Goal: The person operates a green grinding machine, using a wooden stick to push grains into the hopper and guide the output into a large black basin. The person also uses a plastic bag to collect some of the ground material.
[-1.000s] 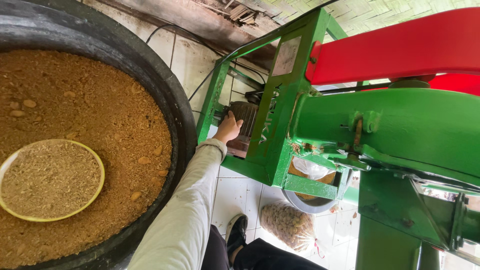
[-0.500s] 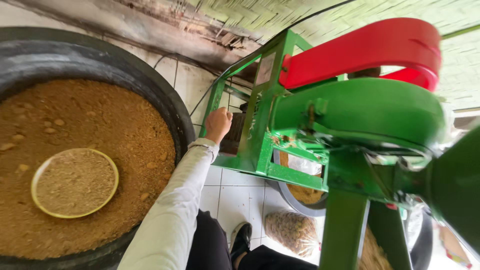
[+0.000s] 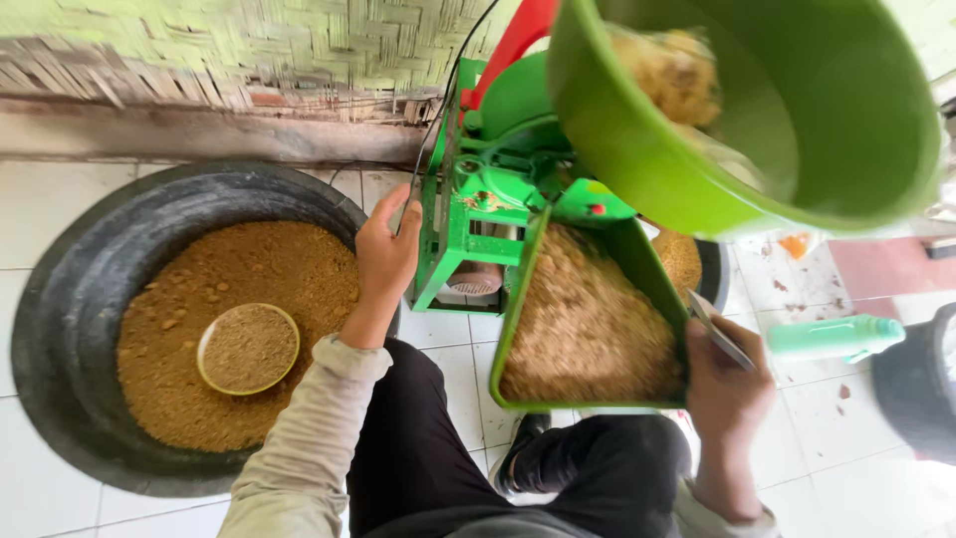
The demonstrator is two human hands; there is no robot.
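green machine (image 3: 478, 214); black tub (image 3: 75, 299); brown meal (image 3: 259, 269)
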